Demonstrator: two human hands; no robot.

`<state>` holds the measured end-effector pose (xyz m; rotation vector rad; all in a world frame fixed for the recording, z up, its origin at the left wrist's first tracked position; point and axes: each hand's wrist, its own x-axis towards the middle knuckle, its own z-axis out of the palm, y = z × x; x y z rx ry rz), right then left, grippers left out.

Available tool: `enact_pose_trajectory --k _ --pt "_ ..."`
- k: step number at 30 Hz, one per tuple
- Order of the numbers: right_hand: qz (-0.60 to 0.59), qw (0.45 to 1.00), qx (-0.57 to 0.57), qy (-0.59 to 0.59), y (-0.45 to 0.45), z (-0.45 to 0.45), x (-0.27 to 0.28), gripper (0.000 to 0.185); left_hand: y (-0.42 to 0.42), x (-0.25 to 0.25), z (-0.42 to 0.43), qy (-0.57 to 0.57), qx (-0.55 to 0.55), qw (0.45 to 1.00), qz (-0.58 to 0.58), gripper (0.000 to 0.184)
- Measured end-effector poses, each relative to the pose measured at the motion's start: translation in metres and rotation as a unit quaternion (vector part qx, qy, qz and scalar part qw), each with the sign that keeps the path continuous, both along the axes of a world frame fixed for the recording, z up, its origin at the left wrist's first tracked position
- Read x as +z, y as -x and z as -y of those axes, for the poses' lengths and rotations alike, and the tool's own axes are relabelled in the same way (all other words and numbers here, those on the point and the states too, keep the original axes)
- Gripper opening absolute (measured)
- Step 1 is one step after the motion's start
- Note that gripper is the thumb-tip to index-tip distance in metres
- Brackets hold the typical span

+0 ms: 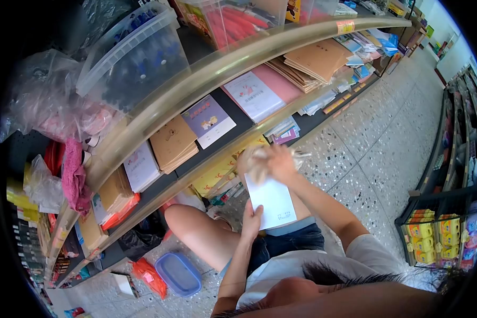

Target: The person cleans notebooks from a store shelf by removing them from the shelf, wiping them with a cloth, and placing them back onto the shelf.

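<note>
A white booklet with small print near its lower edge lies over my lap. My left hand grips its left edge, thumb on top. At the booklet's far end, my right hand is blurred by motion and closed on a pale, crumpled cloth. The cloth overlaps the booklet's upper edge, and its loose end shows right of the hand.
Left and ahead runs a shelf with notebooks, brown envelopes and a purple booklet. Above are plastic bins. A blue basin and red bag sit on the floor. Another rack stands right.
</note>
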<state>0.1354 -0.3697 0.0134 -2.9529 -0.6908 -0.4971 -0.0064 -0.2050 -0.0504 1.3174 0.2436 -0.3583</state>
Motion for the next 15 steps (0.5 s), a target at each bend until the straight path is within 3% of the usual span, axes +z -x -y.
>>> enact_pose_trajectory --k 1,4,7,10,13,15 --pt "0.018 0.995 -0.07 0.062 -0.011 0.009 0.004 0.031 0.0 0.002 0.0 0.009 0.008 1.0 -0.001 0.042" --pt "-0.016 0.981 -0.169 -0.098 -0.016 0.036 0.032 0.038 -0.004 0.012 0.002 0.009 0.038 0.999 -0.002 0.042" --pt "-0.045 0.981 -0.101 -0.157 0.007 0.03 0.055 0.045 -0.006 0.025 0.006 0.069 0.066 0.995 -0.028 0.036" --pt "-0.053 0.987 0.063 -0.136 0.038 0.006 0.049 0.048 -0.009 0.02 0.012 0.122 0.082 0.988 -0.037 0.036" --pt "-0.042 0.989 0.083 -0.113 0.069 -0.009 0.036 0.048 -0.011 0.02 0.012 0.23 0.149 0.956 -0.104 0.034" --pt "-0.096 0.986 0.099 -0.089 0.087 -0.008 0.037 0.043 -0.01 0.024 0.01 0.299 0.172 0.927 -0.147 0.035"
